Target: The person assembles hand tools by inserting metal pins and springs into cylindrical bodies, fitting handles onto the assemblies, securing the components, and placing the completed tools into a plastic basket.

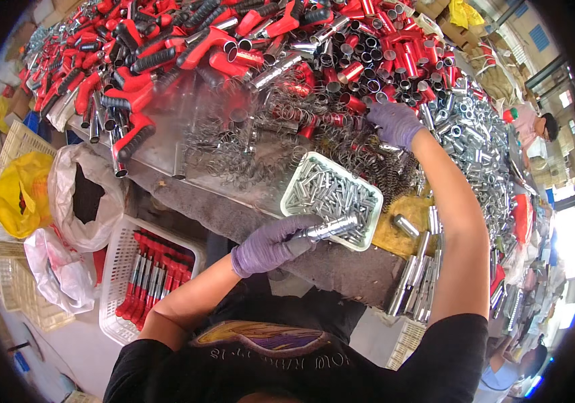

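My left hand (275, 246), in a purple knit glove, is closed around a shiny chrome metal tube (327, 228). The tube's free end sticks out over the near rim of a pale green-white tray (290, 189) full of small silver pins (331, 195). Out over the heap is my right hand (395, 125), gloved alike, its fingers reaching in among short red tubes (352, 103) and loose wire springs (361, 151). Those fingers look apart, with nothing visible in them; their tips are partly hidden by the pile.
Red-and-black handles (133, 97) are heaped at the back left. Chrome sleeves (459, 127) lie piled at the right. Long chrome tubes (412, 279) rest by a yellow cloth (408, 221). A white basket (109, 295) of red-ended parts stands left, near an opened white sack (65, 195).
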Demonstrator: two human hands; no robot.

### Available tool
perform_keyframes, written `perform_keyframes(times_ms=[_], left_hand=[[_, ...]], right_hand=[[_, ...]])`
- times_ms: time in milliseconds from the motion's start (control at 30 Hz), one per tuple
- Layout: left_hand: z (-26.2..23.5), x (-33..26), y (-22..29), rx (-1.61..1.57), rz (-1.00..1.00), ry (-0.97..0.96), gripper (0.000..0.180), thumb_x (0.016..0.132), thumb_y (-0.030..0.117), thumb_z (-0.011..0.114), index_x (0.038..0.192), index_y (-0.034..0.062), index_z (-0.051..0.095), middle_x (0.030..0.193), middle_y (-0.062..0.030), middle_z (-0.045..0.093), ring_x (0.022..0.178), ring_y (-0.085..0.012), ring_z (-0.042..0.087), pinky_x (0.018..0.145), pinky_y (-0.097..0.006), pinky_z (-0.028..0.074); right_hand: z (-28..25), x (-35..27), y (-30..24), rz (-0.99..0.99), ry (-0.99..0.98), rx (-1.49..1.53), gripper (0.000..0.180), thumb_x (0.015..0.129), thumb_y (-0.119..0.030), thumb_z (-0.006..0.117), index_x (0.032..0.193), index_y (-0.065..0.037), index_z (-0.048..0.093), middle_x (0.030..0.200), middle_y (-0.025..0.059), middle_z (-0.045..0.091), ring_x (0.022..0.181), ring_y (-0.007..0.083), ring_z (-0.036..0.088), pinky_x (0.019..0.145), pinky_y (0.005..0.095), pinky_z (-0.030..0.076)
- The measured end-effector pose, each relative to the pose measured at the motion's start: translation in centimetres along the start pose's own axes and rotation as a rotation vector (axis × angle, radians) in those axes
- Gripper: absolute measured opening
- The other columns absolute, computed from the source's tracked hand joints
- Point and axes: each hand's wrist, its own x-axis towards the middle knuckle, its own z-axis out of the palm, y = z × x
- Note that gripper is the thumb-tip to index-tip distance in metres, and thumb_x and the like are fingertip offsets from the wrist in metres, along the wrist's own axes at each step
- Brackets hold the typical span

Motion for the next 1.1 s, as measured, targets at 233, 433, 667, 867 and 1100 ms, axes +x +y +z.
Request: perform_keyframes(times_ms=[233,433,667,867,1100], left_hand=[[0.3,-0.4,-0.1,0.015,-0.072,0.063,0.051,0.090,0.030,0.060,0.128,-0.0004,0.046,0.100,-0.0051,0.062,0.091,-0.0133,0.057,0.081,-0.028,0.046],[0.7,-0.6,-0.1,-0.040,-0.124,0.135,0.046,0.089,0.027,0.060,0.126,0.0016,0.049,0.091,-0.0039,0.063,0.065,-0.0066,0.054,0.055,-0.020,0.042],[3.0,-0.6,1.2,-0.303,-0.259,0.220,0.045,0.087,0.030,0.060,0.121,0.0027,0.049,0.073,-0.0060,0.060,0.047,-0.0089,0.051,0.039,-0.020,0.036],[4.2,-1.9,2.0,-0.362,-0.324,0.118,0.040,0.084,0.036,0.061,0.107,0.0031,0.053,0.068,-0.0048,0.060,0.046,-0.0096,0.053,0.036,-0.020,0.037],[5.8,-4.4,0.6,-0.440,-0.236,0.041,0.063,0.081,0.064,0.054,0.098,0.0034,0.056,0.068,-0.0051,0.061,0.041,-0.0079,0.050,0.032,-0.019,0.034]], right_hand=[[1.3,-3.2,1.4,0.496,0.682,0.761,0.037,0.078,-0.024,0.067,0.108,-0.006,0.054,0.090,0.0131,0.061,0.086,0.0268,0.061,0.077,0.0350,0.048],[-6.1,-9.3,-2.9,0.575,0.780,1.553,0.038,0.080,-0.028,0.070,0.109,-0.008,0.055,0.072,-0.0003,0.057,0.052,0.0049,0.053,0.043,0.0205,0.042],[-10.9,-15.0,-10.3,0.568,0.680,1.642,0.036,0.084,-0.028,0.066,0.107,-0.002,0.055,0.071,0.0025,0.061,0.052,0.0073,0.056,0.043,0.0190,0.045],[-10.7,-16.5,-12.8,0.546,0.684,1.647,0.035,0.088,-0.027,0.061,0.112,-0.002,0.057,0.074,0.0041,0.062,0.056,0.0081,0.059,0.045,0.0190,0.046],[-10.9,-17.3,-16.4,0.470,0.398,1.678,0.038,0.091,-0.038,0.055,0.102,-0.002,0.061,0.078,0.0045,0.064,0.060,0.0103,0.061,0.050,0.0207,0.048]])
